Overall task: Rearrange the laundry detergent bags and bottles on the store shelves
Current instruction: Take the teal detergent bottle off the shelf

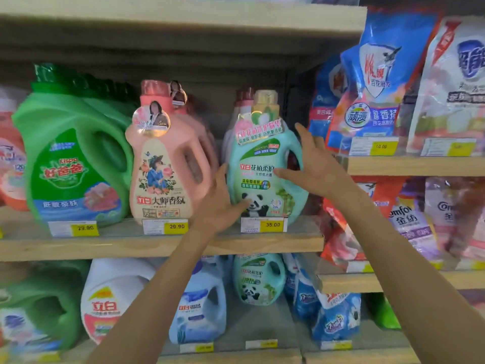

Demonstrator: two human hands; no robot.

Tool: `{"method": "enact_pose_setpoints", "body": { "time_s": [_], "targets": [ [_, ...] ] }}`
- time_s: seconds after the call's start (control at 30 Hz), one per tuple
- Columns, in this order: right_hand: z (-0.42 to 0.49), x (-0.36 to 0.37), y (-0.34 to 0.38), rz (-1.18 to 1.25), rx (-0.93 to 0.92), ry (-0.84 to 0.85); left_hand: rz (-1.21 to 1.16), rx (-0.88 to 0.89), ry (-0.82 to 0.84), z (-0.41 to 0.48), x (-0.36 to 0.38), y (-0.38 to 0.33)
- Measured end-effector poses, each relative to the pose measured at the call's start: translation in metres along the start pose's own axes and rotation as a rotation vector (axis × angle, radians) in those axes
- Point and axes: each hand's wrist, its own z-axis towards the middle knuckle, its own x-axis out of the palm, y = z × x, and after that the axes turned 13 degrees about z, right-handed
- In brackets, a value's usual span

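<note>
Centre of the frame, on the pale wooden shelf [131, 246], the teal plastic panda-label detergent bottle [258, 179] stands upright between my open palms: left hand [223, 204] flat against its lower left, right hand [313, 164] against its handle side, fingers straight.

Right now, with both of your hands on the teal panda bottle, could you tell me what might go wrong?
1. The left hand and right hand seem only to press on the teal panda bottle; it stands near the shelf edge and might slip forward.
2. The pink bottle stands close by the left hand, so a sideways shift could knock it.
3. The blue detergent bag leans near the right hand and might topple.
</note>
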Motion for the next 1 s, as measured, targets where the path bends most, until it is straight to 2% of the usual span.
{"method": "enact_pose_setpoints", "body": {
  "time_s": [0.13, 0.37, 0.53, 0.67, 0.8, 1.0],
  "targets": [
    [0.014, 0.009, -0.009, 0.159, -0.016, 0.048, -0.086, -0.003, 0.056, 0.014, 0.003, -0.002],
    [0.027, 0.023, -0.029, 0.145, -0.049, 0.038, -0.185, -0.095, 0.13, 0.028, 0.014, 0.0],
    [0.033, 0.022, -0.047, 0.303, -0.075, 0.078, -0.176, -0.142, 0.08, 0.025, 0.019, -0.002],
    [0.036, 0.025, -0.054, 0.326, -0.079, 0.093, -0.274, -0.175, 0.105, 0.026, 0.019, 0.004],
    [0.039, 0.021, -0.058, 0.332, -0.097, 0.154, -0.273, -0.193, 0.101, 0.024, 0.018, 0.006],
    [0.04, 0.023, -0.058, 0.382, -0.109, 0.11, -0.227, -0.152, 0.089, 0.019, 0.012, 0.004]
  ]
}}
